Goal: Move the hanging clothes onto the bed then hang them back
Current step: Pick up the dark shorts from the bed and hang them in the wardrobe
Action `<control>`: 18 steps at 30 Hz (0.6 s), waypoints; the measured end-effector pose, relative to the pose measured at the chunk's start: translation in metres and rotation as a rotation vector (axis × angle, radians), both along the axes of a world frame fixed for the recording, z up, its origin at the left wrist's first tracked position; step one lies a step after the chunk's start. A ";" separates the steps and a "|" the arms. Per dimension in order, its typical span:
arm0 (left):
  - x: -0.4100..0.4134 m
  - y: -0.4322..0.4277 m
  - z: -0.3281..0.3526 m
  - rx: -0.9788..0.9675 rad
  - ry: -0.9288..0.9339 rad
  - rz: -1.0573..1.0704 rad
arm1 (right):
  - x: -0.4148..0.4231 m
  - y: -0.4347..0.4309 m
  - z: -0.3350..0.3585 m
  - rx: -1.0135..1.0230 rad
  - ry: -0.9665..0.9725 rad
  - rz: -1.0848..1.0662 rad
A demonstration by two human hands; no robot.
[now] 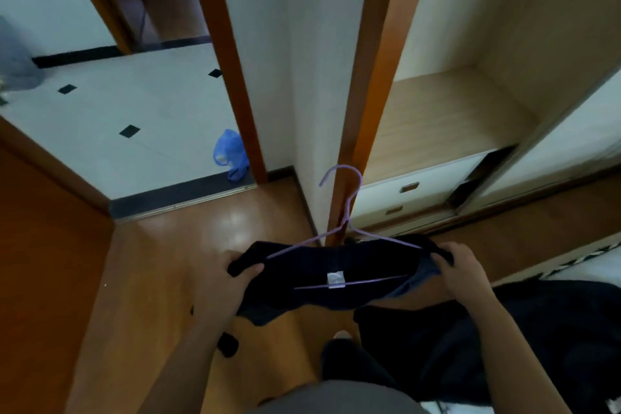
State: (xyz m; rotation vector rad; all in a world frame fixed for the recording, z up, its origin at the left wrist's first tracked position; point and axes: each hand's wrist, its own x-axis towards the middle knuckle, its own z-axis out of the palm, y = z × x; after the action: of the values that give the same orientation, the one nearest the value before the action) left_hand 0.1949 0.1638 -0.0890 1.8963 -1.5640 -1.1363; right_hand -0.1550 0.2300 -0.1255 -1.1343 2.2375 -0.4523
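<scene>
Dark garment (336,265) on a lilac hanger (349,208) was stretched level between your hands, in front of the wardrobe (470,111) and just short of its open compartment. Your left hand (218,282) gripped the garment's left end, thumb lying over the top of the cloth and the fingers (250,268) curled around it. Your right hand (467,272) gripped the opposite end the same way, its fingers closed over the bunched fabric where the hanger's shoulder ran into it. The hanger's hook stood up past the garment toward the wardrobe's orange side post, and its lower bar crossed the cloth beside a small white label (336,280). Inside the wardrobe a bare wooden shelf sat above two pale drawers (410,193) with small handles. Nearer to you than the wardrobe, at its right, a heap of dark clothes (521,329) lay low beside your right forearm; I cannot tell what it rested on. Left of the wardrobe, past the white wall, a blue plastic bag (230,155) lay on the tiled floor at a doorway, and polished wooden floor (161,262) spread beneath your hands.
</scene>
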 end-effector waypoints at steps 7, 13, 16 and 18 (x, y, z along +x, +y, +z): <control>-0.125 -0.094 0.003 0.031 -0.061 -0.308 | -0.110 -0.028 -0.002 0.036 0.037 -0.254; -0.185 -0.123 0.011 -0.125 -0.087 -0.559 | -0.136 -0.011 0.009 0.019 0.084 -0.498; -0.213 -0.130 0.016 -0.254 -0.089 -0.659 | -0.137 0.012 0.011 0.016 0.118 -0.648; -0.231 -0.131 0.019 -0.328 -0.084 -0.707 | -0.135 0.027 0.009 0.010 0.143 -0.733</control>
State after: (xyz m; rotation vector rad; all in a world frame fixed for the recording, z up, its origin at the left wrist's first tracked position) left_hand -0.0361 0.0327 -0.0701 1.2116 -2.3962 -0.9648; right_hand -0.2898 0.2567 -0.1165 -0.3041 2.7380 -0.6558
